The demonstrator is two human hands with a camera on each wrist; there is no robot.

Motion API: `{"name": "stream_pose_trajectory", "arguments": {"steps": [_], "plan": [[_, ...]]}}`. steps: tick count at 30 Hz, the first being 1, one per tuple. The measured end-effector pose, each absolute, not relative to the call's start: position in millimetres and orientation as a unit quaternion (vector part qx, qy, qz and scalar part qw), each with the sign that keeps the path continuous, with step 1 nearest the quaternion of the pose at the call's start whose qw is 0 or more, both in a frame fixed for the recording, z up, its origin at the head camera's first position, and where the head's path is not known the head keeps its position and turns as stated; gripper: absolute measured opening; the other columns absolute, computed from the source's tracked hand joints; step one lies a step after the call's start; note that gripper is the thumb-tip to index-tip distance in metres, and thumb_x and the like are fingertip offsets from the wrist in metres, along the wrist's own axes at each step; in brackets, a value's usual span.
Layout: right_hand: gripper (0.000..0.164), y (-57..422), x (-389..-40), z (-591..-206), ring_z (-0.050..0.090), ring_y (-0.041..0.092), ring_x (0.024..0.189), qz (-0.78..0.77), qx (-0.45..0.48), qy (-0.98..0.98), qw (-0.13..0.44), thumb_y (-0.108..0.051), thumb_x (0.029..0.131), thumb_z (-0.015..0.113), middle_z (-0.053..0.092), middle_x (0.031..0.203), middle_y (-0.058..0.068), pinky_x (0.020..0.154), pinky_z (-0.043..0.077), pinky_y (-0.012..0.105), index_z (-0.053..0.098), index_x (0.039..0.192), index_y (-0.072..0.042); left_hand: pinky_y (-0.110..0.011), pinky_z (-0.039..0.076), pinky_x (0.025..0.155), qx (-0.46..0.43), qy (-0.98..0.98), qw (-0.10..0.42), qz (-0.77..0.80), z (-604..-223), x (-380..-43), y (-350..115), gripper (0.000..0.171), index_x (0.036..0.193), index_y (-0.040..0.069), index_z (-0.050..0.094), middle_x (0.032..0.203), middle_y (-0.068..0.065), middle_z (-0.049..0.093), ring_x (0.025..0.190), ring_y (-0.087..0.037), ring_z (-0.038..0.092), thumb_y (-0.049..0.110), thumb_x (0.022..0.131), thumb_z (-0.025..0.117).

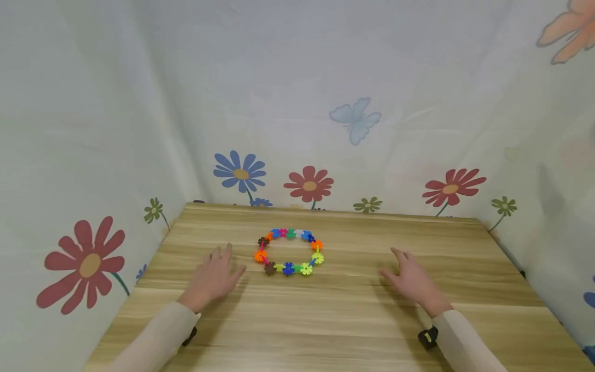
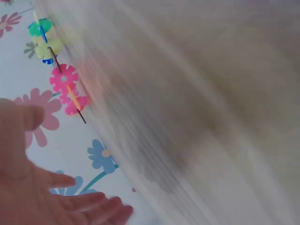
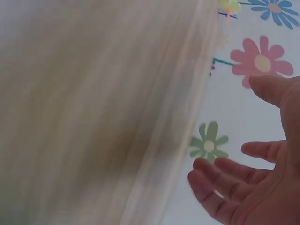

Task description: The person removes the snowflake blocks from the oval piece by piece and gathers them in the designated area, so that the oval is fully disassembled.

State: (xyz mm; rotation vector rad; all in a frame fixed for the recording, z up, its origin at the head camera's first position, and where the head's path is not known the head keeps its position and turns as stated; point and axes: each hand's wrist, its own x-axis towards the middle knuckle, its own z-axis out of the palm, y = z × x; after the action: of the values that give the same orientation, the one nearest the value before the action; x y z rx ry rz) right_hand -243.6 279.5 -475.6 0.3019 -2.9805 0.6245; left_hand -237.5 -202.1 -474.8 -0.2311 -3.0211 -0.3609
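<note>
A closed ring of colourful, notched plastic snowflake discs (image 1: 288,268) joined edge to edge lies on the wooden table, left of centre in the head view. Just left of the ring is my left hand (image 1: 213,278), palm down, fingers spread and holding nothing. My right hand (image 1: 412,279) is farther off on the ring's right side, its fingers loosely extended, also holding nothing. Pink, yellow and green discs (image 2: 63,78) of the ring show beyond the left hand (image 2: 61,187) in the left wrist view. Only a yellow disc (image 3: 229,5) appears at the top of the right wrist view.
The wood-grain table (image 1: 297,320) ends at a white cloth backdrop (image 1: 279,77) printed with flowers and butterflies, which hangs behind it and along both sides. A dark wrist strap (image 1: 428,337) sits under the right sleeve.
</note>
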Motion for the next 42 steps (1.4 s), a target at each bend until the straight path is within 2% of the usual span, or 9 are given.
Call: {"name": "stream_pose_trajectory", "arguments": {"steps": [6, 12, 18, 25, 30, 42], "plan": [[0.068, 254, -262, -480, 0.047, 0.048, 0.115, 0.223, 0.127, -0.965, 0.049, -0.037, 0.091, 0.06, 0.042, 0.133, 0.033, 0.093, 0.039, 0.058, 0.036, 0.14, 0.005, -0.06, 0.035, 0.096, -0.074, -0.982, 0.029, -0.172, -470, -259, -195, 0.075, 0.144, -0.008, 0.025, 0.138, -0.032, 0.036, 0.123, -0.049, 0.037, 0.044, 0.095, 0.048], [0.065, 224, -277, -480, 0.054, 0.039, 0.11, 0.223, 0.142, -0.964, 0.04, -0.036, 0.091, 0.061, 0.05, 0.129, 0.025, 0.09, 0.043, 0.052, 0.039, 0.139, 0.003, -0.058, 0.031, 0.1, -0.087, -0.977, 0.017, -0.195, -473, -276, -187, 0.071, 0.143, -0.008, 0.027, 0.139, -0.031, 0.036, 0.126, -0.048, 0.035, 0.041, 0.097, 0.048], [0.063, 195, -291, -478, 0.056, 0.034, 0.109, 0.236, 0.154, -0.959, 0.013, -0.036, 0.093, 0.058, 0.05, 0.13, 0.022, 0.09, 0.044, 0.049, 0.039, 0.14, 0.001, -0.056, 0.029, 0.103, -0.1, -0.971, 0.012, -0.216, -476, -288, -175, 0.069, 0.143, -0.008, 0.026, 0.141, -0.029, 0.034, 0.128, -0.045, 0.033, 0.041, 0.098, 0.046], [0.061, 169, -309, -480, 0.059, 0.03, 0.104, 0.248, 0.166, -0.954, 0.015, -0.038, 0.092, 0.059, 0.052, 0.129, 0.017, 0.087, 0.047, 0.046, 0.042, 0.139, -0.003, -0.053, 0.031, 0.103, -0.108, -0.967, 0.012, -0.231, -478, -302, -163, 0.062, 0.142, -0.008, 0.03, 0.141, -0.027, 0.035, 0.128, -0.042, 0.035, 0.034, 0.099, 0.046], [0.059, 155, -321, -473, 0.059, 0.03, 0.099, 0.298, 0.174, -0.939, -0.001, -0.034, 0.092, 0.06, 0.054, 0.127, 0.019, 0.084, 0.048, 0.045, 0.044, 0.139, -0.003, -0.051, 0.031, 0.104, -0.11, -0.966, 0.009, -0.233, -475, -311, -156, 0.061, 0.142, -0.007, 0.03, 0.141, -0.026, 0.037, 0.128, -0.041, 0.036, 0.032, 0.099, 0.047], [0.064, 133, -342, -478, 0.06, 0.027, 0.101, 0.296, 0.192, -0.935, -0.04, -0.034, 0.09, 0.064, 0.05, 0.133, 0.017, 0.087, 0.048, 0.042, 0.04, 0.142, -0.004, -0.049, 0.031, 0.105, -0.106, -0.968, -0.018, -0.227, -474, -323, -143, 0.058, 0.143, -0.002, 0.032, 0.142, -0.022, 0.036, 0.129, -0.037, 0.036, 0.031, 0.098, 0.049]]}}
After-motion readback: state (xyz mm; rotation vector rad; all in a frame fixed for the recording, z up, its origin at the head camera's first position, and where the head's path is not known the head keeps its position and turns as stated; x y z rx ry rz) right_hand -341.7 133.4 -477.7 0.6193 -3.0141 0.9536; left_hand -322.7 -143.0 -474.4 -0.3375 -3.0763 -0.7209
